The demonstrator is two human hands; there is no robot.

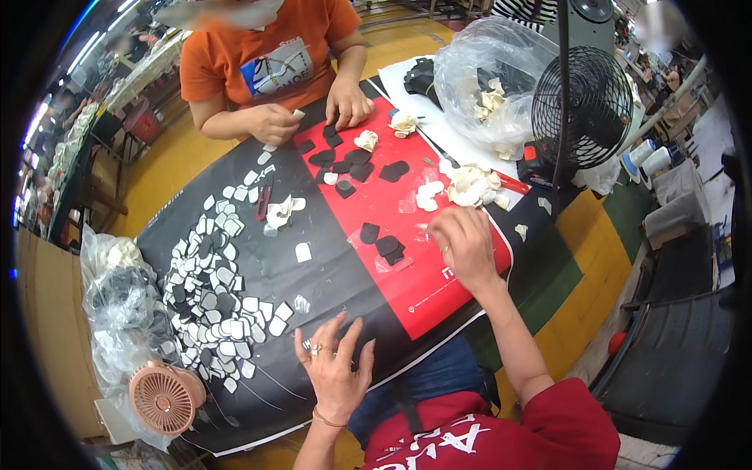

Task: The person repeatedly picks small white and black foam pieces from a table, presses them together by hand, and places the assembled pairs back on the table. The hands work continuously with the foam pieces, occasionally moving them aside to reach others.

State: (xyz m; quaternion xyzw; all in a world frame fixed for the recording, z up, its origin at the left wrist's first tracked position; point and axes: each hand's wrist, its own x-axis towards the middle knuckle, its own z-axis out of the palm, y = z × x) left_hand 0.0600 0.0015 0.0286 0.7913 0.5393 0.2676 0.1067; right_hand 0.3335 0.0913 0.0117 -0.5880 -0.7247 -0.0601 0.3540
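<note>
"Black pieces (388,247) lie on the red section (415,294) of the mat, just left of the right hand (466,247). I'm watching remotely; start near. What worries you?"

"The left hand (335,376). I see it open, fingers spread over the black section (345,286), with nothing visible in its grasp. A careless forearm could scatter the loose pile of white-faced pieces (236,329) to its left."

"And the small pink fan (163,398) beside that pile?"

"I can't tell whether it's running. If it is, its draught might shift light pieces."

"The right hand?"

"Its fingers are bent, with a pale speck at the tips; I can't tell whether they pinch anything. Crinkled clear film (395,264) lies by the black pieces, so I'd judge a hurried pick could bring film along, or 2 pieces at once."

"Farther out?"

"A red tool (511,182) rests by the cream bundle (472,186); a blind reach could knock it."

"Beyond that?"

"The co-worker's 2 hands: the co-worker's left hand (350,102) is down by the mat's far edge, the co-worker's right hand (274,123) holds a white piece (298,114). Crossing reaches could bump and mix the groups."
</note>
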